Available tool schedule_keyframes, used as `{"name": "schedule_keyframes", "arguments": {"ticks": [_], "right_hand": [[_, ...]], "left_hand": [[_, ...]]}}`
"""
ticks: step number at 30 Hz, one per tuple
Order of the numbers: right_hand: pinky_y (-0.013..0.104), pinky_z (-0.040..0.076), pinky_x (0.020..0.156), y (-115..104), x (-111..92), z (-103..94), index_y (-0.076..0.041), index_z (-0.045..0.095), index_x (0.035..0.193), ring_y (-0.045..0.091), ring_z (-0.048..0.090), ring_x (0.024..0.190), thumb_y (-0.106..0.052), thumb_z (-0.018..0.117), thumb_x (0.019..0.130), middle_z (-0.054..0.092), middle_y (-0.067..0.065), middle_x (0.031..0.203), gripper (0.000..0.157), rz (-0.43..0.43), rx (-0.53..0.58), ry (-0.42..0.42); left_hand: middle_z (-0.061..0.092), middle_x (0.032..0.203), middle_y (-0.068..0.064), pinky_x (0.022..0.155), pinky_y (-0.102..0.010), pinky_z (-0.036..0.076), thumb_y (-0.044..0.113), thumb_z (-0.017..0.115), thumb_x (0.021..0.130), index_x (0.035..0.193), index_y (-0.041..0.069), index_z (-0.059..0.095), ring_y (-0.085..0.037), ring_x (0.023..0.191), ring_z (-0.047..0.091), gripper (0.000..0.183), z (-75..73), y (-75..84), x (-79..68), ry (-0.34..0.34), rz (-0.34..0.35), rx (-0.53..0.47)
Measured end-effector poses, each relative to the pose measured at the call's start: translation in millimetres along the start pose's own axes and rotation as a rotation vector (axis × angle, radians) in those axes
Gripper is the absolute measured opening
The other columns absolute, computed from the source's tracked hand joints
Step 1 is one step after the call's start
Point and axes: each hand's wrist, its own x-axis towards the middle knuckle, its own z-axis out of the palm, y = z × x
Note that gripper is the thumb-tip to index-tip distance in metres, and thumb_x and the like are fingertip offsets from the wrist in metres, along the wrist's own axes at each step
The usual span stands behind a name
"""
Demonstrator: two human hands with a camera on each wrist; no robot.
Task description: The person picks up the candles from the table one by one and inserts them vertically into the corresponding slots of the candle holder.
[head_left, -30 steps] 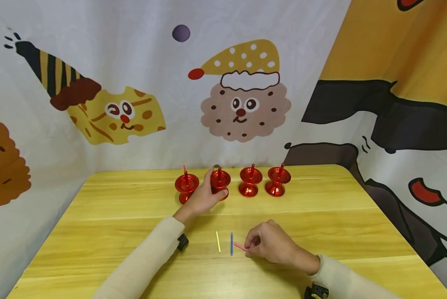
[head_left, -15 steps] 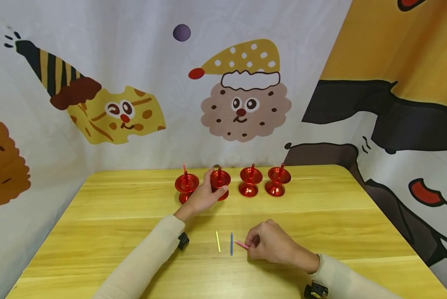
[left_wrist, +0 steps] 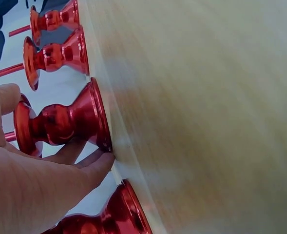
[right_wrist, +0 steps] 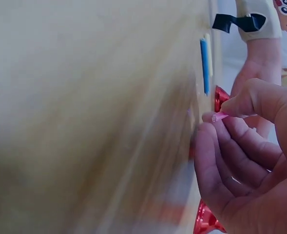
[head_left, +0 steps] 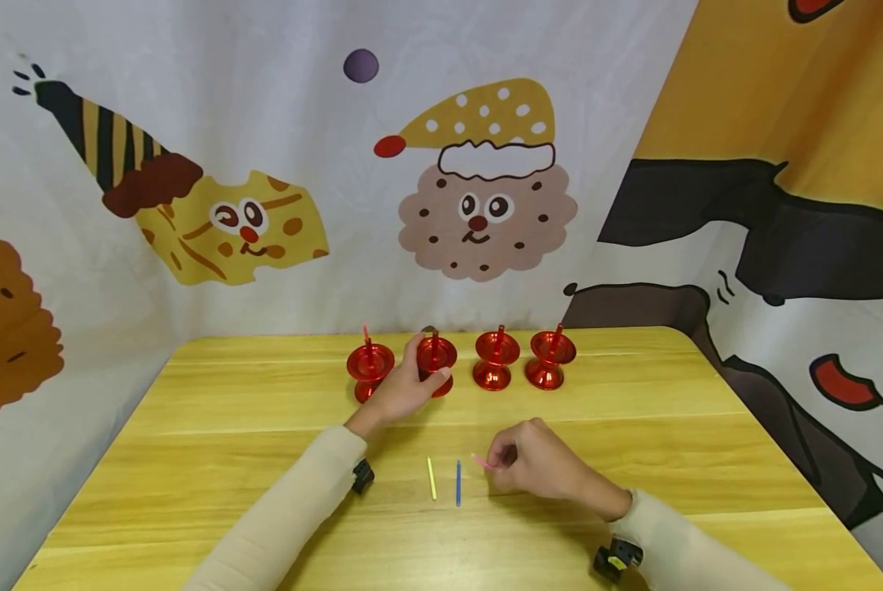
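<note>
My left hand (head_left: 403, 390) grips the second red metallic candle holder (head_left: 439, 356) from the left, its fingers round the holder, which stands upright on the table. In the left wrist view, that holder (left_wrist: 60, 122) has fingers against its cup and its base. Between thumb and fingertips, my right hand (head_left: 536, 461) pinches a thin pink candle (head_left: 478, 460) just above the table; part of the candle is hidden by the fingers. Left of that hand lie a blue candle (head_left: 459, 484) and a yellow candle (head_left: 432, 479), side by side.
In the back row, the leftmost candle holder (head_left: 370, 362) carries a pink candle (head_left: 365, 331) on its spike. Two more candle holders, a third (head_left: 496, 351) and a fourth (head_left: 551, 351), stand to the right with bare red spikes. A printed cloth (head_left: 279, 107) hangs behind the wooden table (head_left: 227, 451).
My right hand has lifted the pink candle up from beside the blue one, slightly forward and to the right. My left hand stays on the second holder.
</note>
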Motion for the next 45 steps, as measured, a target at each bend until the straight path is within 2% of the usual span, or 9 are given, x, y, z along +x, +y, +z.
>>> {"name": "schedule_keyframes", "arguments": {"ticks": [10, 17, 27, 32, 39, 45], "right_hand": [[0.027, 0.063, 0.071, 3, 16, -5.3, -0.006, 0.082, 0.088, 0.006, 0.071, 0.075, 0.011, 0.082, 0.085, 0.078, -0.005, 0.082, 0.017, -0.009, 0.076, 0.038], [0.027, 0.061, 0.07, 3, 35, -8.3, -0.002, 0.083, 0.096, 0.007, 0.07, 0.074, 0.009, 0.082, 0.086, 0.077, -0.006, 0.084, 0.015, -0.007, 0.073, 0.097], [0.03, 0.065, 0.076, 2, 72, -14.1, 0.003, 0.083, 0.107, 0.016, 0.076, 0.083, 0.012, 0.082, 0.089, 0.081, 0.005, 0.096, 0.02, -0.099, 0.114, 0.283], [0.029, 0.064, 0.076, -1, 92, -18.6, 0.006, 0.081, 0.106, 0.019, 0.077, 0.082, 0.01, 0.081, 0.09, 0.081, 0.009, 0.095, 0.017, -0.092, 0.11, 0.358], [0.027, 0.063, 0.076, -11, 119, -25.4, 0.003, 0.079, 0.098, 0.025, 0.078, 0.082, 0.007, 0.081, 0.092, 0.079, 0.012, 0.092, 0.007, -0.089, 0.151, 0.432], [0.025, 0.061, 0.076, -16, 135, -28.5, 0.002, 0.081, 0.098, 0.027, 0.077, 0.084, 0.001, 0.082, 0.097, 0.081, 0.013, 0.095, 0.003, -0.078, 0.164, 0.486]], "left_hand": [[0.052, 0.16, -0.032, 0.119, -0.062, 0.043, 0.04, 0.065, 0.112, 0.176, 0.007, 0.012, -0.046, 0.143, 0.057, 0.088, 0.7, 0.9, -1.7, 0.015, -0.008, -0.012], [0.052, 0.159, -0.033, 0.12, -0.062, 0.041, 0.04, 0.064, 0.112, 0.175, 0.009, 0.014, -0.047, 0.144, 0.056, 0.086, 0.3, 3.2, -3.4, 0.024, -0.016, -0.012], [0.053, 0.157, -0.033, 0.118, -0.061, 0.045, 0.041, 0.065, 0.112, 0.175, 0.01, 0.013, -0.046, 0.141, 0.058, 0.087, -0.4, 2.7, -4.3, 0.007, -0.011, -0.037], [0.054, 0.158, -0.03, 0.117, -0.059, 0.047, 0.04, 0.065, 0.112, 0.176, 0.01, 0.013, -0.045, 0.14, 0.06, 0.087, -0.9, 1.6, -4.6, -0.006, -0.006, -0.049], [0.056, 0.156, -0.029, 0.116, -0.056, 0.048, 0.037, 0.063, 0.113, 0.174, 0.005, 0.013, -0.042, 0.135, 0.064, 0.086, -1.3, 1.1, -4.3, -0.013, 0.019, -0.046], [0.052, 0.16, -0.029, 0.12, -0.057, 0.043, 0.038, 0.063, 0.113, 0.174, 0.003, 0.012, -0.043, 0.142, 0.058, 0.088, -0.1, 0.4, -3.4, -0.01, 0.015, -0.049]]}}
